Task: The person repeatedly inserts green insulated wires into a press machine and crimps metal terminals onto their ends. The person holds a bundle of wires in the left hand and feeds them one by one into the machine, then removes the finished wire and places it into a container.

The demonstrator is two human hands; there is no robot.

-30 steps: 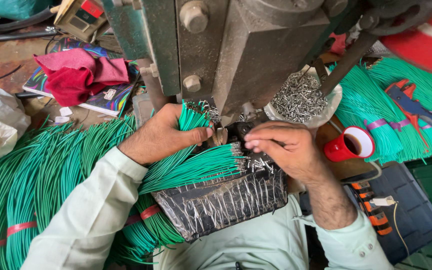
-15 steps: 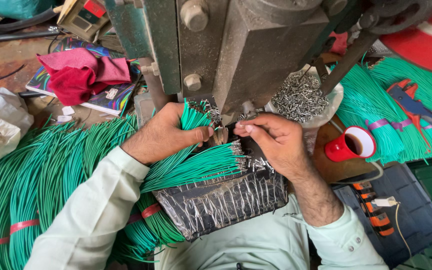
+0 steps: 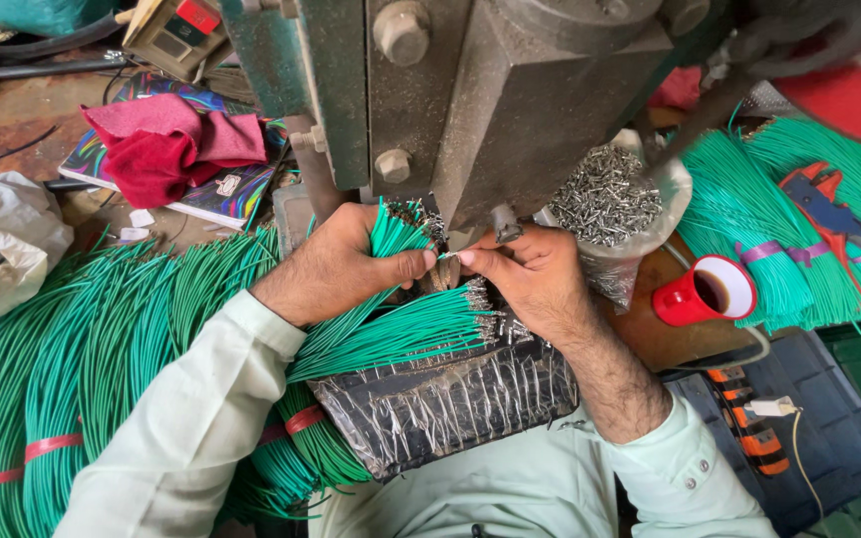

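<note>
Workbench (image 3: pixel 12 134) under green wires (image 3: pixel 72 339), cup (image 3: pixel 705 291)

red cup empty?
No. The red cup beside the right hand holds a dark liquid, visible through its open top.

Free room and obstacles. The press (image 3: pixel 470 90) overhung both hands, closing off the far side. The left hand (image 3: pixel 336 264) gripped a bundle of green wires (image 3: pixel 391 334); the right hand (image 3: pixel 530 279) pinched just beside it. A bag of terminals (image 3: pixel 605 199) and a red cup (image 3: pixel 705 294) blocked the right. Wire bundles (image 3: pixel 82 339) filled the left. The foil-wrapped block (image 3: pixel 450 399) barred the near side.
</note>
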